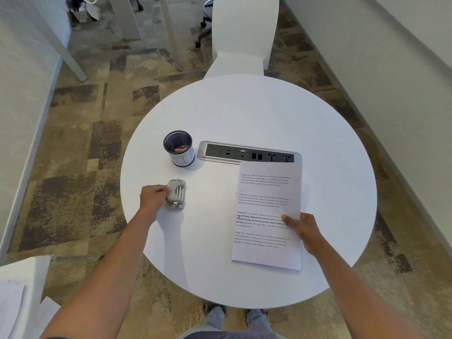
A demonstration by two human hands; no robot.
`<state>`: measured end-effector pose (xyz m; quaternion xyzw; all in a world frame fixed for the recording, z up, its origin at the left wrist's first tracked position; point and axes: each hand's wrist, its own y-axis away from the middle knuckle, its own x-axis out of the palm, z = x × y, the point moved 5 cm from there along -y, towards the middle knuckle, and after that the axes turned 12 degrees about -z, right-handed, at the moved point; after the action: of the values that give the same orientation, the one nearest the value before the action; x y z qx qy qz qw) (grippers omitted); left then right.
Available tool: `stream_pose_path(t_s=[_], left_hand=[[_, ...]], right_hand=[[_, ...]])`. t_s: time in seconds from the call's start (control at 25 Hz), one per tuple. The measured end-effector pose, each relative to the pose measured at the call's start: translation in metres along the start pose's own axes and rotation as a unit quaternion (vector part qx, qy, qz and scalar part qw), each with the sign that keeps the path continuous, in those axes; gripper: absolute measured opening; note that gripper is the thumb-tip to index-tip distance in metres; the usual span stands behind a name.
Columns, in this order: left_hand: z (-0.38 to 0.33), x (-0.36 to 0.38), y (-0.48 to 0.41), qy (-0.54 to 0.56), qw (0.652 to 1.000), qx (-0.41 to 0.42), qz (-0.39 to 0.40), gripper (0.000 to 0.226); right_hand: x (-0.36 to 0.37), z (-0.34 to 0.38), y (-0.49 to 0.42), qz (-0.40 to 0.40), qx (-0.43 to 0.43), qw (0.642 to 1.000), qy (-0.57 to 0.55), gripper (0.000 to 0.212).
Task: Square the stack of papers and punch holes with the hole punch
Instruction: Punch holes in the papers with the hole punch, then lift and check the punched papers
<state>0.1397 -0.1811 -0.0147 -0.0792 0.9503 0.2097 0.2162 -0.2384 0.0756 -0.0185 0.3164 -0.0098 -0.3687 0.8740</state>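
Observation:
A stack of printed papers lies on the right half of the round white table, its edges aligned. My right hand grips the stack's right edge, thumb on top of the text. A grey metal hole punch sits on the left part of the table, apart from the papers. My left hand is closed around the punch's left side.
A black mesh pen cup stands behind the punch. A socket panel is set into the table, its right end under the papers' top edge. A white chair is at the far side. Loose papers lie at lower left.

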Motion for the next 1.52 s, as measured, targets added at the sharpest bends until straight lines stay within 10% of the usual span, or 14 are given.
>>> stream_pose_path(t_s=[0.96,1.16,1.4,1.52], left_hand=[[-0.011,-0.003,-0.015,-0.024,0.999,-0.036,0.022,0.013],[-0.05,-0.016,0.021,-0.045,0.985,0.111,-0.127,0.014],[-0.095,0.086,0.139,-0.016,0.949,0.193,0.25,0.019],[-0.116,0.127,0.176,-0.031,0.918,0.248,0.309,0.029]], right_hand=[[-0.01,0.009,-0.001,0.013,0.003,0.999,-0.032,0.021],[-0.033,0.039,0.004,0.017,-0.045,0.998,-0.034,0.015],[-0.057,0.086,0.015,0.023,-0.138,0.989,-0.05,0.015],[-0.065,0.106,0.023,0.036,-0.183,0.981,-0.059,0.019]])
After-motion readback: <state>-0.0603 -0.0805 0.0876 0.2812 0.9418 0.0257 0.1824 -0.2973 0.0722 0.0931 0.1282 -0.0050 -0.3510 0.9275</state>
